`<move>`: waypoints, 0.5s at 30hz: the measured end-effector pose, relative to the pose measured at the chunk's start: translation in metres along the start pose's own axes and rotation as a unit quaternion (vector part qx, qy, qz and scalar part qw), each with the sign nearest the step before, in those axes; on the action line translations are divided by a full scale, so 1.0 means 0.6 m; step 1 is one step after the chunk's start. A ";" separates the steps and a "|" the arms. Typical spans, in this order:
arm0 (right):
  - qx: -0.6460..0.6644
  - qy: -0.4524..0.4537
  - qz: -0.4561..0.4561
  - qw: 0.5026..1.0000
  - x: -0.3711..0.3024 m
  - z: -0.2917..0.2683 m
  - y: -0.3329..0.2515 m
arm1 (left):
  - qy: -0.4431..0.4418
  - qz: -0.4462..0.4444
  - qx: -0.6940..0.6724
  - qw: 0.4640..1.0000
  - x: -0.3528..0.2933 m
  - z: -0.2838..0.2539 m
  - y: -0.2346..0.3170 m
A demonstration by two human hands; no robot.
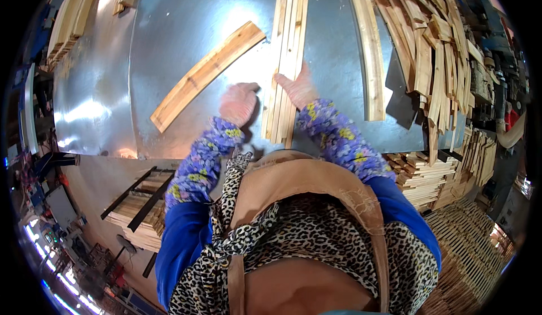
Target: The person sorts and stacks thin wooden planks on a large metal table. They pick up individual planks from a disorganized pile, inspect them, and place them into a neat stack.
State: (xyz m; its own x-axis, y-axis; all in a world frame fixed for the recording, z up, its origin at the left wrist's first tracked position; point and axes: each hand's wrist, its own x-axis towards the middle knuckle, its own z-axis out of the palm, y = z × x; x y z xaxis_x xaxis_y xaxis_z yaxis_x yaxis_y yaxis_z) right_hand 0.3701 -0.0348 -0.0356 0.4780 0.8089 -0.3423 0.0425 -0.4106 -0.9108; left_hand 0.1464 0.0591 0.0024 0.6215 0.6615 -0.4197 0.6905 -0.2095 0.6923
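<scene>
Several narrow wooden strips [287, 44] lie side by side on the metal tabletop in front of me. My right hand [300, 89] is at their right side, its thumb over the top of the strips and its fingers against the outer edge, partly hidden. Left of the bundle, my left hand [239, 101] is apart from the strips, blurred, its fingers turned toward them and hard to make out. A single wooden board [206, 75] lies slanted beyond the left hand, not touched.
Another board [370, 58] lies on the metal table [175, 15] at right, before a loose pile of wood strips [432, 55]. Stacked boards [73, 18] stand at far left. Below the table edge are wood stacks [423, 176] at right and a rack with boards [138, 224] at left.
</scene>
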 end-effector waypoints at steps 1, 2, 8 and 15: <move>0.020 -0.010 -0.002 1.000 0.004 -0.005 0.001 | 0.065 0.042 0.193 0.978 0.004 -0.036 -0.011; 0.034 -0.019 -0.003 0.999 0.005 -0.009 -0.001 | 0.143 0.055 0.379 0.913 0.008 -0.072 -0.024; -0.028 0.011 0.044 0.999 -0.005 0.006 -0.034 | 0.115 -0.209 0.338 0.910 -0.004 -0.179 -0.135; 0.006 -0.069 0.015 0.997 -0.021 0.133 -0.058 | 0.263 -0.179 0.216 0.923 -0.051 -0.116 -0.171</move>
State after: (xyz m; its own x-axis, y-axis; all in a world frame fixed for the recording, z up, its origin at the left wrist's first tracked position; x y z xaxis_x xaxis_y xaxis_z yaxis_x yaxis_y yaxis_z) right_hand 0.2929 0.0029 -0.0181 0.3528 0.8475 -0.3966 0.0187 -0.4302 -0.9025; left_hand 0.0308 0.1104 -0.0152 0.1386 0.9781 -0.1551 0.9703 -0.1028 0.2191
